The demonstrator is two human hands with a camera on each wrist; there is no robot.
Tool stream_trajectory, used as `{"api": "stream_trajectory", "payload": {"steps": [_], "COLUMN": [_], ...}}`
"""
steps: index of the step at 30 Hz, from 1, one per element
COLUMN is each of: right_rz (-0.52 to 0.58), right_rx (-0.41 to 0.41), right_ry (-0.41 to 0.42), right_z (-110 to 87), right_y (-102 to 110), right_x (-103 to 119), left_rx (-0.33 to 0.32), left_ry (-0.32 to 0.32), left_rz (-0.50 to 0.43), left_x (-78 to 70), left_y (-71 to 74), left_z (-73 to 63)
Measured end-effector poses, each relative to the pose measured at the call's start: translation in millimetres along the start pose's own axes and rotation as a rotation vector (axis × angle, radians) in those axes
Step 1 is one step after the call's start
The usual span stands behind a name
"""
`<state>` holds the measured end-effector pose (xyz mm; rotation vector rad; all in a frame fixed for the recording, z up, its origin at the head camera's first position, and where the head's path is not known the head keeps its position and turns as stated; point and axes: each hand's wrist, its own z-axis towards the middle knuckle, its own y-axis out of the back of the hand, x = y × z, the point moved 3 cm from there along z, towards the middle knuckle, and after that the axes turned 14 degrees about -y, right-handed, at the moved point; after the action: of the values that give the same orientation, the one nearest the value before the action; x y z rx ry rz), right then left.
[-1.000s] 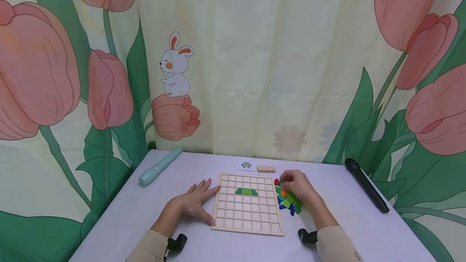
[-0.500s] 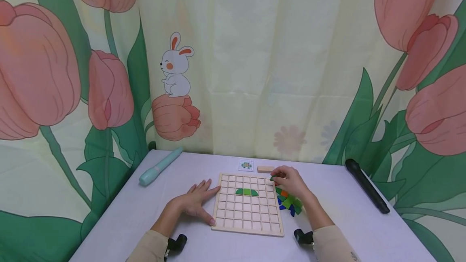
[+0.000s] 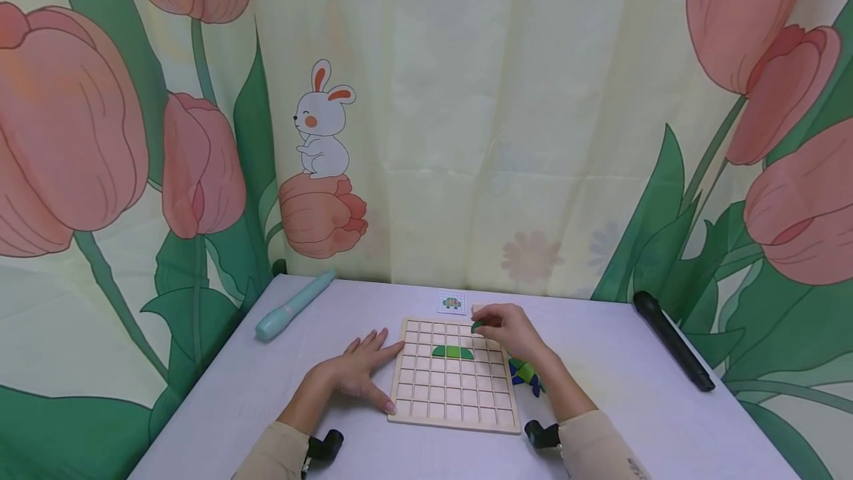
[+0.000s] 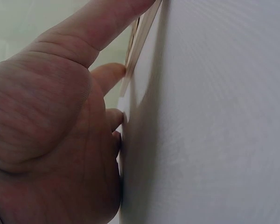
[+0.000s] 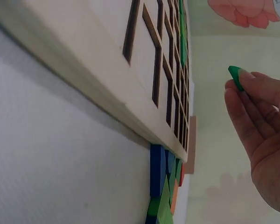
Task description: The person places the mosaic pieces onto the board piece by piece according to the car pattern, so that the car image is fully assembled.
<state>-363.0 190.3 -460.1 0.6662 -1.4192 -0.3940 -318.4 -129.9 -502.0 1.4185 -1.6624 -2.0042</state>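
A wooden grid board [image 3: 453,395] lies flat on the table, with a row of green pieces [image 3: 452,352] in its upper cells. My left hand [image 3: 356,372] rests beside it with fingers spread, thumb and index finger touching the board's left edge. Over the board's upper right part, my right hand [image 3: 509,330] pinches a small green tile [image 5: 235,77] with a curved edge between thumb and fingers. In the right wrist view the tile is raised above the grid. Loose coloured pieces [image 3: 526,374] lie against the board's right edge, partly hidden by the right arm.
Behind the board lies a small pattern card [image 3: 453,303]. A wooden block [image 5: 192,144] beside it is mostly covered by the right hand in the head view. A teal tube-shaped object [image 3: 293,307] lies at the left, a long black one [image 3: 673,341] at the right.
My right hand has lifted a green tile from the loose pieces and carried it left over the board's upper part. The left hand has stayed at the board's edge.
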Motion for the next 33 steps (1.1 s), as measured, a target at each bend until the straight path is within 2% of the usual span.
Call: {"api": "stream_trajectory", "payload": {"steps": [11,16,20,27,33], "right_rz": [0.073,0.086,0.069,-0.036,-0.095], "right_rx": [0.110,0.148,0.162,0.125,0.142], "right_ry": [0.063,0.032,0.004,0.078,0.077], "right_z": [1.5,1.2,0.8,1.0,2.6], "right_y": [-23.7,-33.1,-38.7,-46.6,-53.7], "right_x": [14.8,20.1,25.5,33.4,37.3], "left_rx": [0.009,0.010,0.010,0.005,-0.001], "left_ry": [0.006,0.008,0.010,0.007,-0.008], "left_rz": [-0.002,0.002,0.003,-0.005,-0.007], "left_x": [2.2,2.5,2.8,4.0,4.0], "left_y": [-2.7,-4.1,-4.0,-2.3,-1.8], "left_z": [0.2,0.8,0.9,0.3,0.4]}}
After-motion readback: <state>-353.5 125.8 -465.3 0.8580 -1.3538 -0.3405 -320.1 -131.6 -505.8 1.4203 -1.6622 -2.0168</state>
